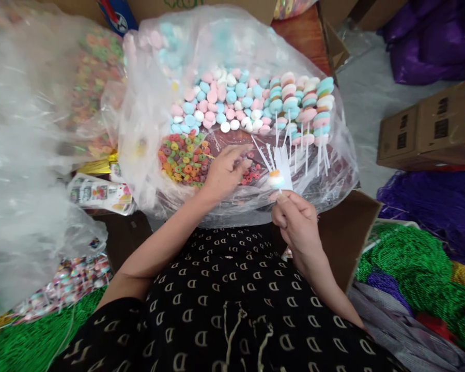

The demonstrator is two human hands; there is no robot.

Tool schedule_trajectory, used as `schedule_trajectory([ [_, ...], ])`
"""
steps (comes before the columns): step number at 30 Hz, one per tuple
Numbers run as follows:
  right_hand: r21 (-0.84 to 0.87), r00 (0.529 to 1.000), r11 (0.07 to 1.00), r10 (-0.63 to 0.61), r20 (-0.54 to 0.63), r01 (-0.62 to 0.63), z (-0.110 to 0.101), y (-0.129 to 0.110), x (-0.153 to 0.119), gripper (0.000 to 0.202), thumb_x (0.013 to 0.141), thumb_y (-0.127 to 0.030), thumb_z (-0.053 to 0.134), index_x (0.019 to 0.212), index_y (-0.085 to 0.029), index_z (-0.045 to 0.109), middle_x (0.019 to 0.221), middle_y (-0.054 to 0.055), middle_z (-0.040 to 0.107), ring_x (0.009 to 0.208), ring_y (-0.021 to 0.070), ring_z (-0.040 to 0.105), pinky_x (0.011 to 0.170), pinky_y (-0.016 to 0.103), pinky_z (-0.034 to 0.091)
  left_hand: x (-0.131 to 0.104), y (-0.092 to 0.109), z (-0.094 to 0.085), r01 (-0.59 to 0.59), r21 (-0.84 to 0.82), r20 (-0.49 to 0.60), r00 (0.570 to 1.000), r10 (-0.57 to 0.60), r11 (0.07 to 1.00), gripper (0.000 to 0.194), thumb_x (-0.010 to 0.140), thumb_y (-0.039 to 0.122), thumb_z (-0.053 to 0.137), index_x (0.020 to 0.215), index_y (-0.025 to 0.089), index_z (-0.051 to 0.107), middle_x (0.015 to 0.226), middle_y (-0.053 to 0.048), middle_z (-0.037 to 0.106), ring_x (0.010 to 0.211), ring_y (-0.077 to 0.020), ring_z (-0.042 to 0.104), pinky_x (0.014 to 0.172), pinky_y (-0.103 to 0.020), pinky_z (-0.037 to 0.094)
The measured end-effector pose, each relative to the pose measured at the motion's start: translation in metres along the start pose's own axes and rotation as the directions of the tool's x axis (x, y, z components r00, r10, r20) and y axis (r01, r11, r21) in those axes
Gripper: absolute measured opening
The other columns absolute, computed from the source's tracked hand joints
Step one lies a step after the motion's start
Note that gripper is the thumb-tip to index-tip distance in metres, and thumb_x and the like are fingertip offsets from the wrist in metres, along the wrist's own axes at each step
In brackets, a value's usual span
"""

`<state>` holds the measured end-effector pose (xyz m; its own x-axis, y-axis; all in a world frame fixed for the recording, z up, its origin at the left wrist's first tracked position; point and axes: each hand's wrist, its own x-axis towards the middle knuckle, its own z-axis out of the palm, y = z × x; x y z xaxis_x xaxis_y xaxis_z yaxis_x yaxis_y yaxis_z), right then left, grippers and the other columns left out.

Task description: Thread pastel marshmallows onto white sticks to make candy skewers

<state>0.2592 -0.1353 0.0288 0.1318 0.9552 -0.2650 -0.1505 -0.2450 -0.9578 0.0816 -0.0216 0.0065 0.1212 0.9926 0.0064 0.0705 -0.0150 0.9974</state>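
My right hand (296,219) pinches a white stick just below a short stack of candy (276,179), white, blue and orange. My left hand (228,170) reaches over the plastic beside a small pile of pink and purple rings (251,174). Its fingers are bent and slightly apart, and nothing shows between them. Left of it lies a larger heap of colourful ring candies (186,159). Pink, blue and white round candies (217,101) spread behind both hands. Filled candy sticks (304,106) lie at the right, beside loose white sticks (263,155).
Clear plastic bags (34,139) bulge at the left, one holding rings. A cardboard box (422,126) stands at the right, near purple bags (434,44). Green beads (414,263) lie at the lower right. Small printed packets (101,194) rest left of the plastic sheet.
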Motion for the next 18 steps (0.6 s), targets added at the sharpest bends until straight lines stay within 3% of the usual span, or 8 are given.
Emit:
schedule_trajectory([
  [3,0.006,1.000,1.000,0.012,0.021,-0.012,0.008,0.002,0.004,0.030,0.094,-0.051,0.074,0.084,-0.022,0.069,0.046,-0.012,0.033,0.043,0.0084,0.022,0.047,0.027,0.016,0.002,0.004,-0.038,-0.100,0.229,-0.008,0.995,0.104,0.968,0.010,0.091,0.022,0.074,0.095,0.026,0.083,0.100,-0.004,0.078,0.104,-0.0249,0.068,0.109,-0.040,0.049],
  [6,0.003,0.999,0.999,0.032,0.041,-0.032,0.012,0.006,0.007,0.033,0.093,-0.054,0.074,0.087,-0.022,0.070,0.046,-0.012,0.033,0.043,0.0085,0.023,0.047,0.027,0.016,-0.001,-0.001,-0.077,-0.145,0.528,0.099,0.989,0.108,0.837,0.008,0.089,0.022,0.072,0.086,0.026,0.079,0.091,-0.006,0.072,0.107,-0.0318,0.065,0.118,-0.052,0.041],
  [8,0.000,0.997,0.999,0.042,0.059,-0.042,0.015,0.009,0.008,0.034,0.093,-0.055,0.074,0.087,-0.022,0.070,0.046,-0.012,0.035,0.043,0.0084,0.023,0.047,0.027,0.017,-0.006,-0.006,-0.091,-0.164,0.625,0.128,0.986,0.107,0.763,0.007,0.084,0.021,0.075,0.079,0.024,0.074,0.091,-0.008,0.069,0.119,-0.0385,0.061,0.124,-0.060,0.031],
  [11,-0.008,0.996,0.999,0.042,0.083,-0.041,0.017,0.012,0.008,0.035,0.095,-0.055,0.072,0.086,-0.022,0.070,0.047,-0.011,0.036,0.044,0.0084,0.023,0.048,0.027,0.018,-0.011,-0.011,-0.093,-0.190,0.657,0.147,0.981,0.124,0.730,0.011,0.082,0.018,0.076,0.075,0.023,0.069,0.092,-0.010,0.066,0.132,-0.0450,0.053,0.128,-0.067,0.018],
  [14,-0.045,0.993,0.998,0.050,0.109,-0.045,0.020,0.015,0.007,0.036,0.096,-0.056,0.070,0.087,-0.021,0.071,0.049,-0.011,0.036,0.045,0.0085,0.025,0.049,0.026,0.020,-0.008,-0.012,-0.089,-0.197,0.629,0.159,0.979,0.124,0.752,0.018,0.080,0.013,0.075,0.069,0.022,0.065,0.088,-0.010,0.063,0.132,-0.0463,0.051,0.128,-0.070,0.014],
  [18,-0.099,0.982,0.994,0.071,0.175,-0.054,0.027,0.017,0.005,0.040,0.096,-0.060,0.068,0.088,-0.020,0.072,0.050,-0.010,0.036,0.045,0.0088,0.027,0.048,0.026,0.021,-0.002,-0.005,-0.089,-0.091,0.474,0.042,0.996,0.082,0.876,0.014,0.080,0.019,0.080,0.071,0.024,0.071,0.084,-0.007,0.069,0.124,-0.0403,0.060,0.126,-0.061,0.031],
])
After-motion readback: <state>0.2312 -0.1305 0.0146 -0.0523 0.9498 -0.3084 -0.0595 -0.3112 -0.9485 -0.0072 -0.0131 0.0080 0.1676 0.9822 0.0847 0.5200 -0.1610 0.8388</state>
